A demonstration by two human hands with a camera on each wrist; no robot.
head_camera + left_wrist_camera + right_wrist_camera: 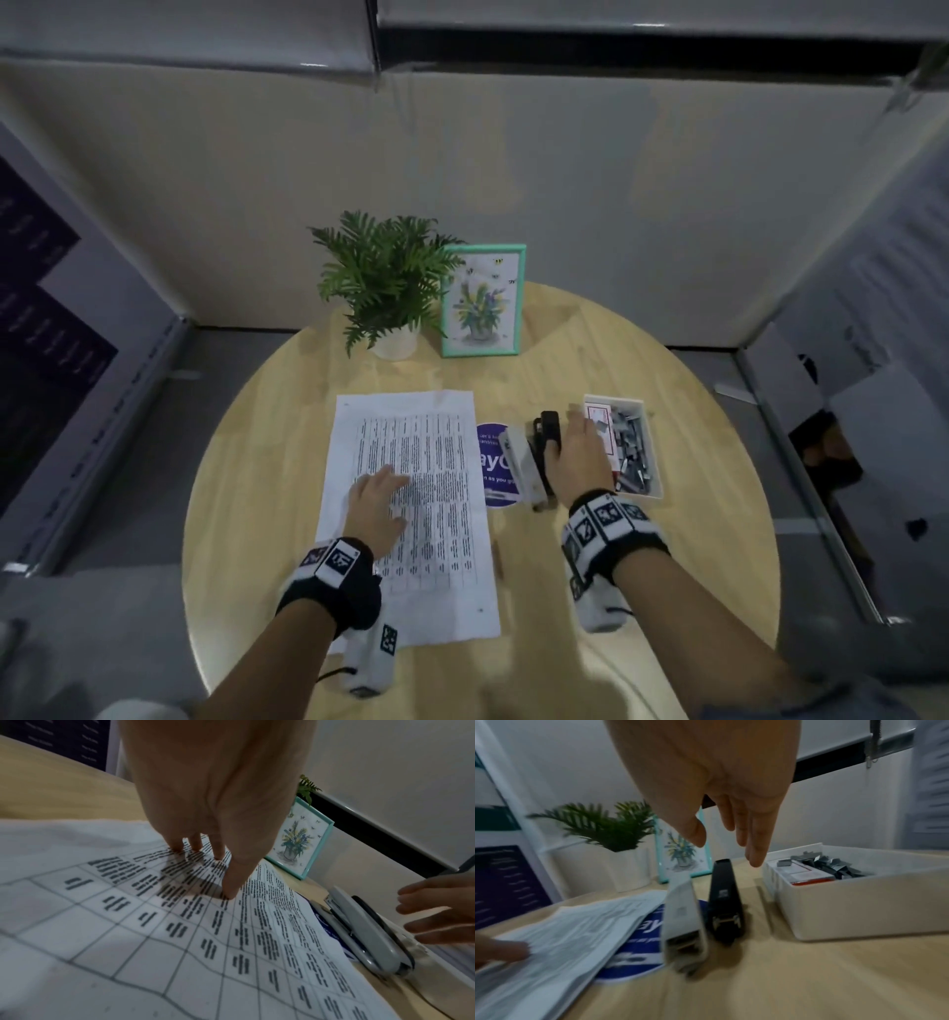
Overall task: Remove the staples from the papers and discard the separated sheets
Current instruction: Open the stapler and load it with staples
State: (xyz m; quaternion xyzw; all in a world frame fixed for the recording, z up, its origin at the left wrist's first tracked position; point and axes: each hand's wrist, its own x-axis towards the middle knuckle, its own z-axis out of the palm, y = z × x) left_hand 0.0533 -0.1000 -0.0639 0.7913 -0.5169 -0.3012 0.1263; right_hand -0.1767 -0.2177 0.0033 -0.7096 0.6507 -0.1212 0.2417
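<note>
The papers (411,509) lie at about 9 o'clock of the table (693,539) centre and are pinned by the left hand (377,501), its fingers (232,882) straight and pressed flat on the printed grid. The right hand (580,452), fingers extended and holding nothing, hovers at 3 o'clock over the black stapler (725,898), which stands just beside the white stapler (684,923). To do this step well, one tool is best gripped round its middle and lifted clear without the other being knocked, while the sheets are kept pressed flat. No staple can be made out on the papers. On the blue sticker (493,465), only "ay" and "as you go" are legible; the text on the sheets is too blurred to be read
</note>
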